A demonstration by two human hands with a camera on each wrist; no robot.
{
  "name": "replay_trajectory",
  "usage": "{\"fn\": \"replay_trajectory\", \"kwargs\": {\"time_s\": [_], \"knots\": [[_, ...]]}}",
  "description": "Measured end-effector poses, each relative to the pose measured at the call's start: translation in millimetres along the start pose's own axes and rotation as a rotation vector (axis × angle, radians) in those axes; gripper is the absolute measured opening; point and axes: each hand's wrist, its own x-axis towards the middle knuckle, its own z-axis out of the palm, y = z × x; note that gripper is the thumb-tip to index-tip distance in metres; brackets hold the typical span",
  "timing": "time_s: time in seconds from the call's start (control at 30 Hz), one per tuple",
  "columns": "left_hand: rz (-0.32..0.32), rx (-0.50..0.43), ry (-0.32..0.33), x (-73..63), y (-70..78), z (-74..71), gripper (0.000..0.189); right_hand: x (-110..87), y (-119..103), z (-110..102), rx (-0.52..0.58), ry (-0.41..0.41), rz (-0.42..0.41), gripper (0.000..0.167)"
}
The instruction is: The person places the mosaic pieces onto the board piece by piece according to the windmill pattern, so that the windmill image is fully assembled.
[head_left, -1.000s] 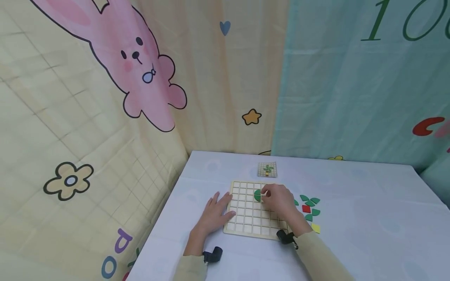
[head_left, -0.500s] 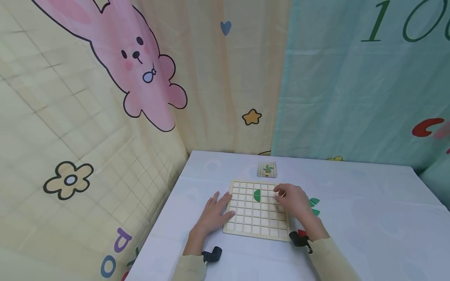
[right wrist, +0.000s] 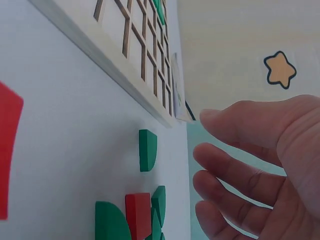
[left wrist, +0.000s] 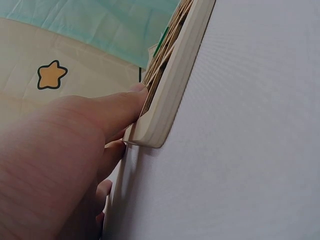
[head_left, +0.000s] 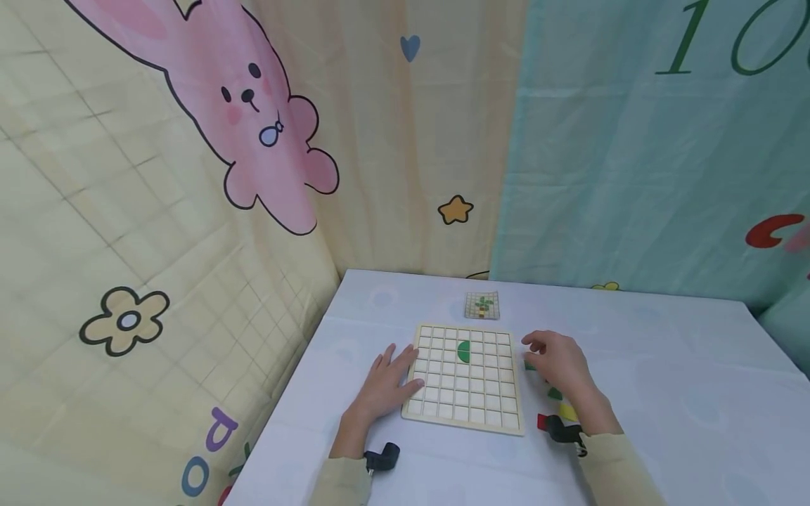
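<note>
A wooden grid board (head_left: 443, 400) lies on the table with green pieces (head_left: 464, 351) forming a half circle in its upper middle cells. My left hand (head_left: 386, 386) rests at the board's left edge, fingers spread; in the left wrist view its thumb lies along the wooden rim (left wrist: 162, 115). Just off the board's right side, my right hand (head_left: 557, 362) hovers over loose pieces with loosely bent fingers. In the right wrist view nothing sits between its thumb and fingertips, and a green quarter-circle piece (right wrist: 147, 150) lies below them.
Beside the board's right edge lie more green pieces (head_left: 555, 393), a yellow square (head_left: 567, 412) and a red square (head_left: 541, 422), partly hidden by the right hand and wrist camera. A small pattern card (head_left: 481, 306) lies behind the board. Printed curtains hang behind the table.
My right hand has moved right, from beside the green half circle on the board to over the loose pieces. The left hand has stayed at the board's left edge.
</note>
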Motion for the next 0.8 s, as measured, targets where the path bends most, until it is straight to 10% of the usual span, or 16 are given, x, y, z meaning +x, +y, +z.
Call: {"fn": "replay_trajectory", "kwargs": {"time_s": [0.8], "knots": [[0.002, -0.003, -0.005, 0.3, 2.5, -1.7, 0.068, 4.7, 20, 4, -0.082, -0.099, 0.042, 0.025]]}}
